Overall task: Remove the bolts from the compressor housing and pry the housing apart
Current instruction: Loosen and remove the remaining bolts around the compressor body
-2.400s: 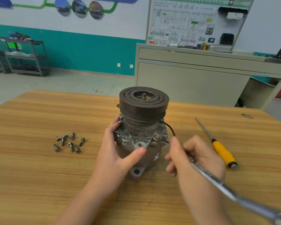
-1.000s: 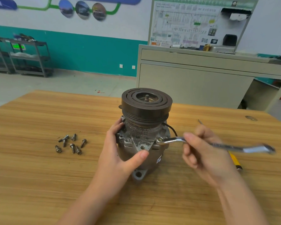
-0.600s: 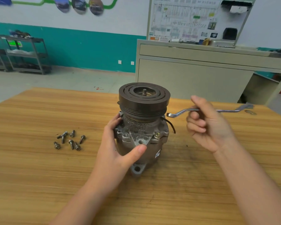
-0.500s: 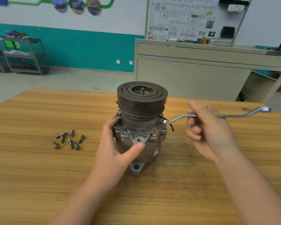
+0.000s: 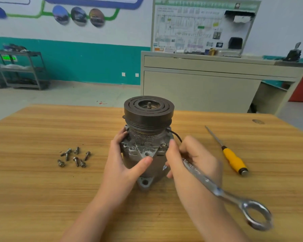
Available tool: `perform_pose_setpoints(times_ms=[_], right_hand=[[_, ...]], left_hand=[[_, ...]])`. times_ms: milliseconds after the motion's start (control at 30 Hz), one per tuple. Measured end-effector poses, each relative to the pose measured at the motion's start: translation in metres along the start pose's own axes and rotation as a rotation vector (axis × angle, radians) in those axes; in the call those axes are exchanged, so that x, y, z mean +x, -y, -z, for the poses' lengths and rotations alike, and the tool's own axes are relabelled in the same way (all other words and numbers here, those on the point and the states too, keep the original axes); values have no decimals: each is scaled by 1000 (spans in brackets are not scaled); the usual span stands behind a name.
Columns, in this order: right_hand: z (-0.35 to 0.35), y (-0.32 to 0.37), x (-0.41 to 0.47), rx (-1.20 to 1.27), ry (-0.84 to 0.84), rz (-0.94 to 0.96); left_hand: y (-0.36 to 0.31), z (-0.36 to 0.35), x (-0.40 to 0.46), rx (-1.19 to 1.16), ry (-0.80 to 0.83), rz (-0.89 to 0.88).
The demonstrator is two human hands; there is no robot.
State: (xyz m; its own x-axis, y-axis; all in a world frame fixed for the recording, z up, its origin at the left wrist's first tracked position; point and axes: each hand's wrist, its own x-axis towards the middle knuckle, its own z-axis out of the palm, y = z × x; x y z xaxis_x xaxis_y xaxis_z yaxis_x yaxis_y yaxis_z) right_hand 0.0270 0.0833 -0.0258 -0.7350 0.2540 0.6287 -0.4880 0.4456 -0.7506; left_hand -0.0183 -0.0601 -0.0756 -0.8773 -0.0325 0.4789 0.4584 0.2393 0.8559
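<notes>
A grey compressor point(image 5: 147, 137) stands upright mid-table, its dark pulley on top. My left hand point(image 5: 124, 163) grips its housing from the left, thumb across the front. One bolt point(image 5: 163, 145) sits in the housing's right flange. My right hand point(image 5: 191, 159) holds a silver ring wrench point(image 5: 222, 193) by its shaft, right beside that bolt. The wrench's far end is hidden behind my fingers, and its free ring end points toward me. Several removed bolts point(image 5: 73, 157) lie loose on the table to the left.
A yellow-handled screwdriver point(image 5: 227, 152) lies on the wooden table point(image 5: 42, 198) to the right of the compressor. Beyond the table stand a beige cabinet point(image 5: 208, 84) with a display board and a metal shelf rack point(image 5: 19, 69) by the teal wall.
My right hand lifted the wrench off the bolt, swung it up and right, then brought it back down beside the bolt with the handle now pointing toward me. My left hand kept its hold.
</notes>
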Motion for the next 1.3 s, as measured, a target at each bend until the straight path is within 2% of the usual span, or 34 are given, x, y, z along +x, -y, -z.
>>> perform_pose_setpoints(times_ms=[100,233,367,433,500,600,667,700,900,1067,1133,1200,1267,1300], right_hand=[[13,-14,14,334,63,-173],[30,-50,61,822,407,-446],[15,-70,100,1040,818,-649],[9,-72,107,1088,869,-704],[11,-69,107,1156,765,-731],[27,-58,100,1250,393,-718],[35,-47,90,1126,177,-668],[35,-41,82,1024,122,-626],[18,-13,35,579,41,-395],[-2,11,10,56,-5,35],[-13,11,-1,-106,-7,132],[-16,7,-4,-78,-47,53],[-5,-3,5,134,-57,-138],[4,-10,13,260,-10,-199]], left_hand=[[2,-1,1,1,-4,-6],[3,0,0,-2,-5,9],[3,0,1,-3,-2,0],[3,1,1,-2,1,0],[4,1,1,-6,6,4],[5,1,2,-5,8,7],[5,1,2,-3,4,2],[5,1,2,-3,4,1],[1,-1,2,-15,-22,-18],[1,0,1,-27,-11,-16],[2,0,1,-20,-5,-21],[2,0,1,-18,-6,-27],[2,0,1,-24,-11,-29],[3,0,1,-25,-15,-29]])
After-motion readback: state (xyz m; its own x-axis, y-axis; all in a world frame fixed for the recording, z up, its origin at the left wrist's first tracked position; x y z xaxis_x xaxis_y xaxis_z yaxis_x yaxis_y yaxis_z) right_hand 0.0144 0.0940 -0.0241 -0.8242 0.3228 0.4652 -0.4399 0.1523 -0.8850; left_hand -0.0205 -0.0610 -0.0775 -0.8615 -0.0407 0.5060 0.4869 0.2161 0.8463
